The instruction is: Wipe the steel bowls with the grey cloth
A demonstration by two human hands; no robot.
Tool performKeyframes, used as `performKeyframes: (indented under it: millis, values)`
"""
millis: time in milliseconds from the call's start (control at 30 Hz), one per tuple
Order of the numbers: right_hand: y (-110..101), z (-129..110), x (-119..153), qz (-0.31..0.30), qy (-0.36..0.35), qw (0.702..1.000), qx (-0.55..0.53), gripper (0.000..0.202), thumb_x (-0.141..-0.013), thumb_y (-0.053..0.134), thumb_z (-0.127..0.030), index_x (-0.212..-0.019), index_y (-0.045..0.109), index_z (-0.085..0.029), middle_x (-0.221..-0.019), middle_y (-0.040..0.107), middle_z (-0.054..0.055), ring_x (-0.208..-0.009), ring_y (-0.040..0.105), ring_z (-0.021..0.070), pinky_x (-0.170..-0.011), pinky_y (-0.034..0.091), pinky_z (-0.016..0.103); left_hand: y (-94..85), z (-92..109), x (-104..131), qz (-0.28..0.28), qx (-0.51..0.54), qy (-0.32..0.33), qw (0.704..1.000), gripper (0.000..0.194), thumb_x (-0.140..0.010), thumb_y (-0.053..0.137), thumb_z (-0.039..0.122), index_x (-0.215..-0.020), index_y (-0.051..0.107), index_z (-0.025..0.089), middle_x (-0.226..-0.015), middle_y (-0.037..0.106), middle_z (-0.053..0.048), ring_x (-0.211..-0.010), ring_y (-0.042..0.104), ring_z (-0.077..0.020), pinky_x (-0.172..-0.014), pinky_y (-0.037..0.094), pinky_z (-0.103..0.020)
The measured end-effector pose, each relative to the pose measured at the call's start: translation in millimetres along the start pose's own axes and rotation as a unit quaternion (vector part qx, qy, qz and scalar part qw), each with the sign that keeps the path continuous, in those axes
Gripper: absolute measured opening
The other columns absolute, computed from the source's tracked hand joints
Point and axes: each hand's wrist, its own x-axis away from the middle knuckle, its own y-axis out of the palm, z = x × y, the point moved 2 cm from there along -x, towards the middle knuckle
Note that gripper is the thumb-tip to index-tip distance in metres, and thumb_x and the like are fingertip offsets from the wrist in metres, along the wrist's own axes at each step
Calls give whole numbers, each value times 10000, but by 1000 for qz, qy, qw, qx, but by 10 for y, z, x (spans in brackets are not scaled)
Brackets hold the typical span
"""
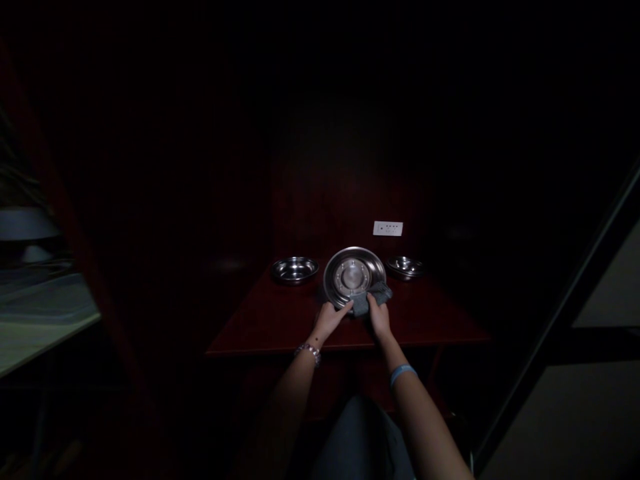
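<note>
A shiny metal bowl (353,273) is tilted up above the red table, its round inside facing me. My left hand (330,319) grips the bowl's lower left rim, thumb over the edge. At the lower right rim my right hand (379,315) is closed on a grey cloth (361,305), which lies against the bowl. Part of the cloth bunches up past the fingers on the right. The fingers behind the bowl are hidden.
On the red table (280,327), another metal bowl (295,269) sits at the left and several stacked metal bowls (405,267) at the right. A white socket plate (388,229) is on the back wall. Dark side panels flank the table; a pale shelf (50,327) stands at far left.
</note>
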Motion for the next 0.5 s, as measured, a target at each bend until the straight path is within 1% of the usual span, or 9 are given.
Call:
performKeyframes:
  millis: [33,100,267,433,500]
  values:
    - [0,-1,1,-3,-4,1000,9,462,-762,581,-494,-1018,694,-126,-999,737,116,-998,674,252,-876,497,314,-2,-14,-4,-4,-19,0,1000,395,-764,658,478,-985,726,157,-1037,737,-118,-1085,647,-277,-958,468,-359]
    - [4,-3,3,-11,-9,1000,24,453,-768,581,-489,-1027,692,-135,-1023,733,118,-1014,671,249,-886,492,311,-7,-31,-17,0,-35,18,999,376,-791,622,457,-986,729,154,-1029,740,-113,-1064,658,-265,-939,477,-352]
    - [19,-17,13,-22,-19,999,17,455,-758,595,-483,-1048,691,-146,-1053,730,106,-1022,670,238,-887,497,299,-17,-42,-48,21,-8,50,999,312,-814,584,341,-992,722,125,-1048,735,-116,-1016,674,-232,-925,487,-337]
    - [14,-40,30,-8,-19,1000,9,452,-742,620,-470,-1022,706,-126,-1027,738,109,-1011,672,245,-881,498,297,-24,-17,-41,42,37,29,998,266,-784,602,273,-957,724,113,-1001,746,-109,-980,682,-237,-924,490,-348]
    - [9,-32,28,4,-21,1000,7,442,-744,624,-465,-1005,712,-120,-1015,741,112,-1000,675,249,-874,499,297,-27,-7,-36,56,67,18,996,261,-769,617,249,-962,721,108,-1013,743,-113,-992,679,-237,-937,482,-347]
